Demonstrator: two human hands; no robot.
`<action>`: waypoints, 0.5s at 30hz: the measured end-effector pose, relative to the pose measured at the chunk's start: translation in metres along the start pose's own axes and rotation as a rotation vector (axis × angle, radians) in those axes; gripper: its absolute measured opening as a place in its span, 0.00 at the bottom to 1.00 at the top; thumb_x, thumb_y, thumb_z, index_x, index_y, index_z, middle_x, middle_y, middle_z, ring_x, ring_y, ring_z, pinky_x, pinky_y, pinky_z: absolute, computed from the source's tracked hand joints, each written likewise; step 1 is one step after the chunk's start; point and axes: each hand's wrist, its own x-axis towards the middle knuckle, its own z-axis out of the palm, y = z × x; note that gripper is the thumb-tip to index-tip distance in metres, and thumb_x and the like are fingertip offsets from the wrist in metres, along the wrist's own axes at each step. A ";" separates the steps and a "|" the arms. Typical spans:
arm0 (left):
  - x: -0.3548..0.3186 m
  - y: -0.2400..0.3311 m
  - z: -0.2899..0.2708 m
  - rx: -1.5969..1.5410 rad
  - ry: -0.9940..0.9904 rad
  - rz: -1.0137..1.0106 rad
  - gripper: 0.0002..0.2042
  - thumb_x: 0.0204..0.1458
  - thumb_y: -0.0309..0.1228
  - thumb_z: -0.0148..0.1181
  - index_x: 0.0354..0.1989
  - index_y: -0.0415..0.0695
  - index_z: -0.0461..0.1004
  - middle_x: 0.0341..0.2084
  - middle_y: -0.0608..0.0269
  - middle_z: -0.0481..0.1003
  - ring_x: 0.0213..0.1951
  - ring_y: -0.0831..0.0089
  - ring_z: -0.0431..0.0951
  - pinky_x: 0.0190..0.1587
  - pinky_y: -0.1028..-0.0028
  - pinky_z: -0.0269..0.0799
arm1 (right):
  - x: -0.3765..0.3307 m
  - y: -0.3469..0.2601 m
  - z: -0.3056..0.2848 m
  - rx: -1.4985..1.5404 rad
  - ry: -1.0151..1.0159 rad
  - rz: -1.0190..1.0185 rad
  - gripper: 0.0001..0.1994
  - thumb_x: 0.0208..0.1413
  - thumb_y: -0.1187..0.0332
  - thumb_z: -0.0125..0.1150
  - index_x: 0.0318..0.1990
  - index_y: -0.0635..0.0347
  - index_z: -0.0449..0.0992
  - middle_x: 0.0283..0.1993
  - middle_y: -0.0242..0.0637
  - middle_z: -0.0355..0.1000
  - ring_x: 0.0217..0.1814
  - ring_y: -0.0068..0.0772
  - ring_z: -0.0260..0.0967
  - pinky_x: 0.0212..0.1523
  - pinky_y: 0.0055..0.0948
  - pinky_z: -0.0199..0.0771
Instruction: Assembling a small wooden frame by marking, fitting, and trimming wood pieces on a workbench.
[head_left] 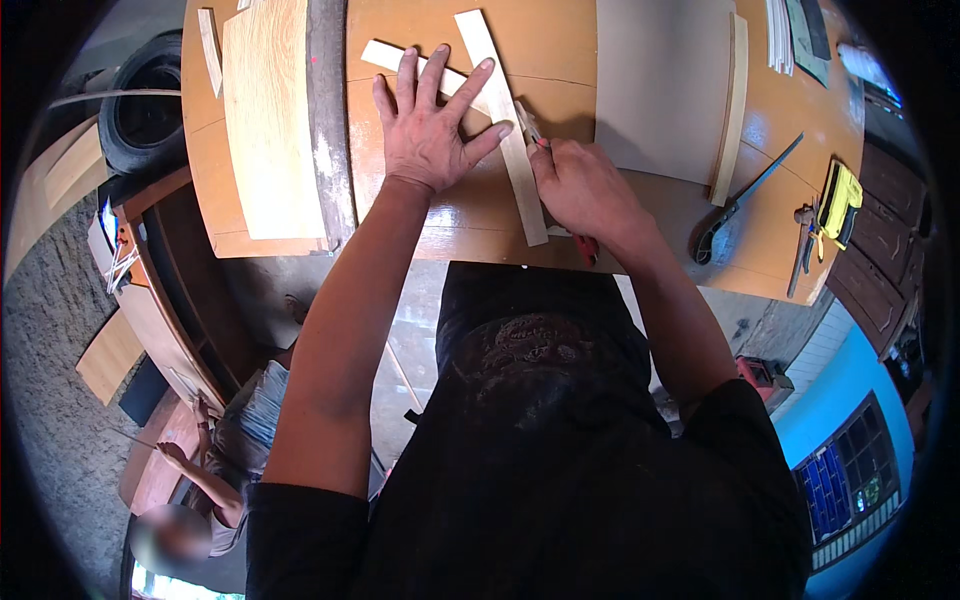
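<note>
My left hand (427, 140) lies with fingers spread over two pale wooden strips on the brown tabletop (560, 60). One strip (519, 175) runs lengthwise, its near end close to the table's front edge. The other strip (385, 54) passes slantwise beneath my fingers and meets it. Just right of the long strip, my right hand (583, 190) is closed around a red-handled tool (587, 250) that looks like a utility knife. Its narrow front end (530, 120) points away beside the strip; my fingers hide most of it.
Left on the table are a wide light board (265, 120) and a dark straight bar (328, 110). To the right lie a grey sheet (650, 90), a wooden strip (730, 110), a handsaw (745, 200), a hammer (803, 240) and a yellow-black tool (838, 205). Another person (230, 460) works at lower left.
</note>
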 end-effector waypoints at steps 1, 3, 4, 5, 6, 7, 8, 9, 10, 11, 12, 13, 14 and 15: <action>0.000 0.000 0.001 -0.003 0.004 0.002 0.36 0.50 0.68 0.54 0.70 0.77 0.60 0.69 0.58 0.56 0.72 0.49 0.48 0.68 0.35 0.39 | 0.000 -0.001 -0.002 0.000 -0.001 0.002 0.24 0.67 0.59 0.42 0.34 0.73 0.78 0.38 0.63 0.75 0.44 0.66 0.74 0.54 0.52 0.72; 0.001 0.001 0.002 -0.010 0.009 0.006 0.36 0.50 0.68 0.54 0.70 0.77 0.60 0.69 0.58 0.56 0.72 0.49 0.48 0.68 0.35 0.39 | 0.000 -0.004 -0.009 0.040 -0.071 0.005 0.24 0.67 0.59 0.41 0.34 0.74 0.78 0.39 0.64 0.75 0.44 0.66 0.74 0.55 0.52 0.71; 0.001 -0.001 0.001 -0.009 0.014 0.003 0.36 0.50 0.68 0.54 0.70 0.76 0.60 0.69 0.58 0.56 0.72 0.49 0.48 0.68 0.35 0.39 | -0.001 -0.005 -0.011 0.039 -0.072 0.002 0.24 0.67 0.59 0.41 0.34 0.74 0.78 0.39 0.64 0.75 0.44 0.66 0.74 0.55 0.52 0.71; 0.001 -0.002 0.000 -0.009 0.020 0.000 0.36 0.50 0.68 0.54 0.70 0.76 0.60 0.69 0.58 0.56 0.72 0.48 0.48 0.68 0.35 0.39 | -0.005 -0.005 -0.013 0.039 -0.173 0.033 0.24 0.67 0.59 0.41 0.34 0.74 0.78 0.39 0.64 0.75 0.45 0.66 0.74 0.55 0.52 0.71; -0.001 -0.003 -0.001 -0.007 0.023 -0.002 0.36 0.50 0.68 0.54 0.70 0.76 0.60 0.69 0.58 0.56 0.72 0.48 0.48 0.68 0.35 0.39 | -0.008 -0.005 -0.015 0.038 -0.273 0.064 0.24 0.67 0.59 0.40 0.34 0.74 0.78 0.39 0.65 0.75 0.45 0.66 0.74 0.55 0.52 0.71; -0.002 -0.002 -0.002 -0.002 0.014 -0.009 0.36 0.50 0.68 0.54 0.70 0.76 0.60 0.69 0.58 0.56 0.72 0.48 0.49 0.68 0.35 0.40 | -0.013 0.002 -0.013 0.032 -0.268 0.061 0.24 0.67 0.59 0.40 0.34 0.74 0.78 0.39 0.65 0.75 0.45 0.66 0.74 0.55 0.52 0.71; -0.001 -0.002 -0.002 0.004 0.004 -0.014 0.36 0.50 0.68 0.54 0.70 0.76 0.60 0.69 0.58 0.56 0.72 0.48 0.49 0.67 0.35 0.40 | -0.018 0.013 -0.007 0.021 -0.229 0.027 0.24 0.67 0.58 0.42 0.36 0.74 0.77 0.38 0.65 0.74 0.45 0.67 0.73 0.53 0.53 0.70; 0.001 -0.003 -0.002 0.004 0.011 -0.014 0.36 0.50 0.68 0.54 0.70 0.76 0.60 0.69 0.58 0.56 0.72 0.48 0.49 0.67 0.35 0.40 | -0.020 0.022 -0.002 0.009 -0.191 -0.009 0.24 0.68 0.56 0.43 0.38 0.73 0.76 0.38 0.65 0.74 0.45 0.67 0.72 0.51 0.53 0.70; 0.000 -0.001 -0.001 0.005 0.013 -0.007 0.37 0.50 0.67 0.54 0.70 0.76 0.60 0.69 0.58 0.56 0.72 0.48 0.49 0.67 0.35 0.40 | -0.020 0.019 -0.005 0.011 -0.194 -0.007 0.24 0.68 0.56 0.43 0.38 0.73 0.76 0.38 0.65 0.74 0.45 0.67 0.72 0.51 0.53 0.70; -0.002 -0.001 0.000 0.008 0.014 0.000 0.37 0.50 0.67 0.54 0.70 0.76 0.60 0.69 0.58 0.56 0.72 0.48 0.49 0.67 0.35 0.40 | -0.019 0.014 -0.010 0.043 -0.151 0.028 0.24 0.67 0.58 0.42 0.36 0.73 0.77 0.38 0.65 0.74 0.45 0.67 0.73 0.53 0.53 0.70; -0.003 -0.001 0.001 0.010 0.010 -0.001 0.37 0.50 0.67 0.54 0.70 0.76 0.60 0.69 0.58 0.56 0.72 0.48 0.49 0.67 0.35 0.40 | -0.017 0.009 -0.012 0.075 -0.109 0.062 0.24 0.67 0.59 0.42 0.35 0.74 0.78 0.38 0.65 0.75 0.45 0.67 0.73 0.55 0.53 0.70; -0.001 -0.001 0.001 0.003 0.015 -0.001 0.37 0.50 0.67 0.55 0.70 0.76 0.60 0.69 0.58 0.56 0.72 0.48 0.49 0.67 0.35 0.40 | -0.014 0.008 -0.009 0.075 -0.106 0.063 0.24 0.67 0.59 0.42 0.35 0.74 0.78 0.38 0.65 0.75 0.45 0.67 0.73 0.55 0.53 0.70; 0.000 -0.001 0.000 -0.004 0.019 0.000 0.36 0.50 0.67 0.55 0.70 0.76 0.60 0.69 0.58 0.56 0.72 0.48 0.49 0.67 0.35 0.41 | -0.009 0.006 -0.006 0.066 -0.077 0.025 0.24 0.67 0.59 0.42 0.35 0.74 0.78 0.39 0.65 0.75 0.45 0.67 0.73 0.55 0.53 0.70; 0.000 0.000 0.000 -0.004 0.020 0.003 0.36 0.50 0.67 0.55 0.70 0.76 0.60 0.69 0.58 0.56 0.72 0.48 0.49 0.67 0.35 0.41 | -0.006 0.006 -0.004 0.056 -0.049 -0.013 0.23 0.67 0.59 0.42 0.36 0.74 0.78 0.39 0.65 0.74 0.45 0.67 0.73 0.55 0.53 0.70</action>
